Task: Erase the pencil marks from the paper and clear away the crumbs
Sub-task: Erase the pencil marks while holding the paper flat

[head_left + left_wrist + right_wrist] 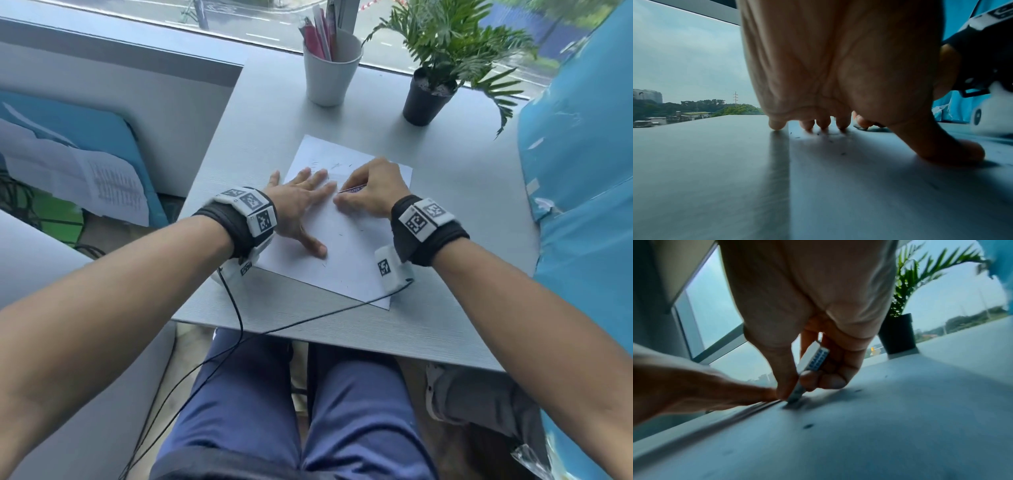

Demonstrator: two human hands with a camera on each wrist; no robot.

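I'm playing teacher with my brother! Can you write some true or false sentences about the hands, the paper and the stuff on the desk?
1. The left hand lies flat on the paper. True.
2. The right hand is empty. False: it pinches an eraser whose end touches the paper.
3. The paper has dark crumbs on it. True.
4. The potted plant stands on the paper. False: it stands on the desk beyond the paper, beside the white cup.
5. The white cup is empty. False: it holds pens.

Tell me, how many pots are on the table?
2: a white pot of pens behind the paper, and a black plant pot to its right.
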